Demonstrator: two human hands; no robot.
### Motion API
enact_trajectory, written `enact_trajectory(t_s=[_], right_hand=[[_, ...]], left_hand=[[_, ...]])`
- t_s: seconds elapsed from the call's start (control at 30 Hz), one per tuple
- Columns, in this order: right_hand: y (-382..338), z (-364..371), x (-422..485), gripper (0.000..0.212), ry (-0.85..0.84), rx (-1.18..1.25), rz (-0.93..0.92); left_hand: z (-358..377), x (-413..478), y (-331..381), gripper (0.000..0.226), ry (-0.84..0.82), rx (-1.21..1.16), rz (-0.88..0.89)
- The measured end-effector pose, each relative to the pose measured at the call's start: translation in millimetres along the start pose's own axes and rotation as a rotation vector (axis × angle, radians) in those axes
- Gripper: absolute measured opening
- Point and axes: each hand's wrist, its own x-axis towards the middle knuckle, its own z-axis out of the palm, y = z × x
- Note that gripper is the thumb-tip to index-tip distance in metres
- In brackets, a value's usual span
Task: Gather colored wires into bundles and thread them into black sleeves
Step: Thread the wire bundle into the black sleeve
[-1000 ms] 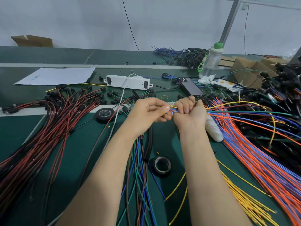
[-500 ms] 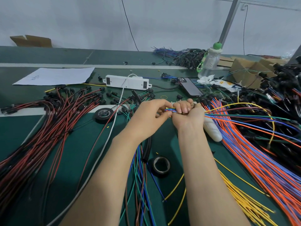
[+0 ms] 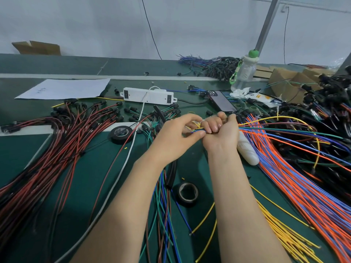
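My right hand (image 3: 220, 133) is closed in a fist round a small bundle of colored wires (image 3: 281, 130) that fans out to the right in yellow, green, blue, orange and brown. Its short ends (image 3: 195, 130) stick out left of the fist, and my left hand (image 3: 176, 135) pinches them between thumb and fingertips. A black sleeve (image 3: 171, 173) lies on the green table (image 3: 91, 168) under my left forearm, partly hidden. Another black sleeve piece (image 3: 158, 112) lies further back.
Red-black leads (image 3: 57, 149) cover the left. Orange and blue wires (image 3: 296, 186) and yellow wires (image 3: 281, 230) lie right. Two black tape rolls (image 3: 121, 133) (image 3: 188, 194), a white box (image 3: 148, 95), a phone (image 3: 221, 101), a bottle (image 3: 245, 71) and a paper sheet (image 3: 64, 89) sit around.
Both hands stayed together over the table's middle. My left fingers shifted along the wire ends, now pinching them close to the right fist.
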Motion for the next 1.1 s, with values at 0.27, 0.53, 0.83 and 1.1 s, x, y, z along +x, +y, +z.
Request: enact_trajectory(t_s=[0.27,0.53,0.83,1.1], right_hand=[[-1.1,-2.3,1.0,0.052,-0.011,-0.089,-0.043],[-8.8,-8.3,3.0,0.053,-0.011,-0.187,-0.019],[-12.7,-11.8,4.6,0.056,0.044,-0.233,-0.063],[-13.4,-10.7,4.9,0.052,0.071,-0.323,-0.083]], left_hand=[[9.0,1.9,-6.6,0.018,-0.040,-0.029,-0.082],[3.8,4.6,-13.6,0.012,-0.044,0.090,-0.169],[12.6,15.8,-29.5,0.037,-0.010,0.948,-0.435],[-20.8,21.7,11.3,0.032,0.182,0.546,-0.147]])
